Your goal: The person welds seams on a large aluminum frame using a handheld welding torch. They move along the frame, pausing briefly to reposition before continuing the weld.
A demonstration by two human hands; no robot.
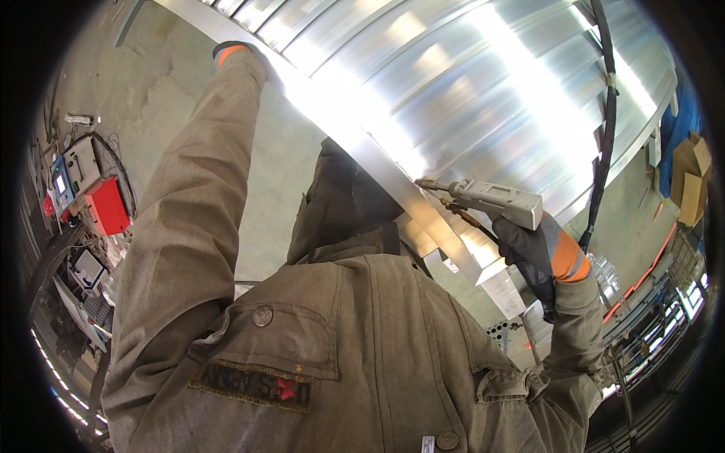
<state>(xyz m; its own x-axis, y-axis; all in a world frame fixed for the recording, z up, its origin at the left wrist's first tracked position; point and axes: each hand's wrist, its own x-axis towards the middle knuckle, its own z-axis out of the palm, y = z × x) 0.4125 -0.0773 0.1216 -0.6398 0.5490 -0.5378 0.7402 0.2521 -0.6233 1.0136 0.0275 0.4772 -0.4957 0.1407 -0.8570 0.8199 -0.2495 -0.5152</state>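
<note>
My right hand (529,253), in a dark glove with an orange and grey cuff, is wrapped round the grip of a grey welding gun (498,202). Its nozzle points left and meets, or nearly meets, the edge of a shiny ribbed metal panel (453,98). Beneath the nozzle a thin brass-tipped feed tube (464,214) runs along the gun. My left hand (232,51), gloved alike, reaches far forward to the panel's flat border strip (325,106). The fingers of that hand are hidden, so its grip does not show.
A thick black cable (606,113) hangs across the panel's right side. Left on the floor stand a red box (108,206) and a blue unit with a screen (60,181). At the far right are a cardboard box (689,177) and metal stock. Bright glare covers parts of the panel.
</note>
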